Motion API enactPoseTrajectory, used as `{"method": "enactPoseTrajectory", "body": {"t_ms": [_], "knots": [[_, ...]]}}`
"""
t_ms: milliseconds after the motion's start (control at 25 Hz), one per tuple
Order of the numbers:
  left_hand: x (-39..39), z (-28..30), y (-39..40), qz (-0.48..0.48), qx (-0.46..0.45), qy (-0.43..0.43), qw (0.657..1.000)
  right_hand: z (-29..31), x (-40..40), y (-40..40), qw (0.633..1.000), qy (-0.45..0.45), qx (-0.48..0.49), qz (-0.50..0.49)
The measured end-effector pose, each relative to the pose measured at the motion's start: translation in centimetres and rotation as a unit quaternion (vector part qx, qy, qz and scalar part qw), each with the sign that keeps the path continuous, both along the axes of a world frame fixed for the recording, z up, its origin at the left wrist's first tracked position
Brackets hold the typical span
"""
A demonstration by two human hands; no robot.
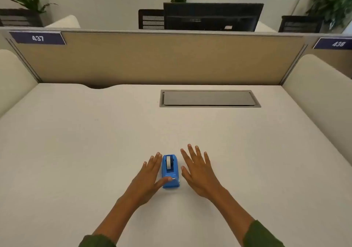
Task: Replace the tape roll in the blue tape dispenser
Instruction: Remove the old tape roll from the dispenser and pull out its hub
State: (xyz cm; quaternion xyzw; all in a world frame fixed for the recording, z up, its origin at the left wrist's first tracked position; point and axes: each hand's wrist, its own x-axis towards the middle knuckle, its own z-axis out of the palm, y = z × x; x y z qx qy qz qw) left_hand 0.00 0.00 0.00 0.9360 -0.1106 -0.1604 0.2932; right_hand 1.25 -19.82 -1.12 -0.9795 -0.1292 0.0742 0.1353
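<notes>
A small blue tape dispenser stands on the white desk, near its front middle. A white tape roll sits in the dispenser's slot on a dark hub. My left hand lies flat just left of the dispenser, fingers spread, with the thumb resting across the dispenser's near end. My right hand hovers flat just to the right of it, fingers apart, not touching it. Neither hand holds anything.
A grey metal cable hatch is set flush into the desk at the back right. A tan partition panel walls off the far edge, with cream side dividers left and right. A dark monitor stands behind the partition.
</notes>
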Motion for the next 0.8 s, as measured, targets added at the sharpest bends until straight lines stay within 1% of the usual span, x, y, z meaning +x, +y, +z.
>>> {"method": "enactPoseTrajectory", "body": {"t_ms": [80,160,320,400,600,680,720,800], "knots": [[-0.3,-0.3,-0.2,-0.016,-0.016,0.01,1.0,-0.6,-0.9,0.4,1.0,0.01,0.011,0.017],[-0.8,-0.7,-0.4,-0.006,-0.04,0.005,0.999,-1.7,-1.9,0.6,1.0,0.022,0.01,0.011],[-1.1,-1.2,-1.5,0.036,-0.115,-0.004,0.993,-2.0,-2.6,1.1,0.999,0.012,-0.022,0.024],[-1.4,-1.3,-2.1,0.065,-0.144,-0.004,0.987,-2.4,-2.9,1.0,0.999,-0.001,-0.045,0.014],[-1.4,-1.4,-2.3,0.109,-0.167,0.002,0.98,-3.0,-3.2,1.1,0.999,-0.025,-0.033,0.002],[-1.1,-1.5,-2.1,0.108,-0.169,0.007,0.98,-2.8,-3.0,1.0,1.0,-0.017,0.016,-0.002],[-0.9,-1.5,-1.9,0.107,-0.172,0.011,0.979,-2.5,-2.9,1.0,0.997,-0.012,0.077,-0.019],[-0.5,-1.4,-1.6,0.107,-0.175,0.019,0.979,-1.6,-2.5,1.2,0.97,-0.014,0.233,-0.07]]}}
